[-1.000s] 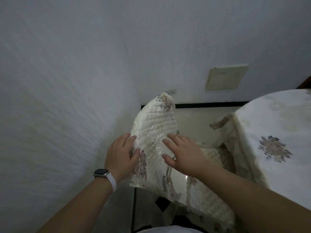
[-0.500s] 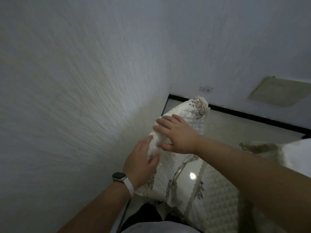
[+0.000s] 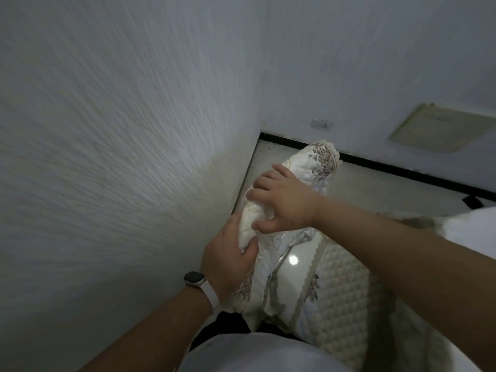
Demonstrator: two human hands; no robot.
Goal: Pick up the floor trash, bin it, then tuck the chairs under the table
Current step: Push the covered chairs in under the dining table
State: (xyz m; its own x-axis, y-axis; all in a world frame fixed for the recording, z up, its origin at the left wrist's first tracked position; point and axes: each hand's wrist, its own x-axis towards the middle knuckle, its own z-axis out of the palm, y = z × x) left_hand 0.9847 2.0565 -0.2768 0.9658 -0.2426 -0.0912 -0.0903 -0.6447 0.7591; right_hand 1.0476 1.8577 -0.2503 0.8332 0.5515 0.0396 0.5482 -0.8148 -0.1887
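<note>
A chair (image 3: 319, 167) with a cream quilted cover and flower embroidery stands in the room corner, its backrest top toward me. My left hand (image 3: 228, 259), with a watch on the wrist, grips the near left edge of the backrest. My right hand (image 3: 284, 202) wraps over the backrest top a little farther along. The padded seat cover (image 3: 346, 291) spreads to the lower right. A corner of the cloth-covered table (image 3: 472, 224) shows at the right edge, partly behind my right forearm. No trash or bin is in view.
A textured white wall (image 3: 120, 170) runs close along the left. A second wall with a black skirting (image 3: 389, 169), a socket (image 3: 322, 124) and a beige panel (image 3: 440, 127) closes the far side. Pale glossy floor (image 3: 375, 189) lies between the chair and that wall.
The view has swung left and the table has slid mostly out of frame. Both hands shifted from the flat face of the backrest to gripping its top left edge.
</note>
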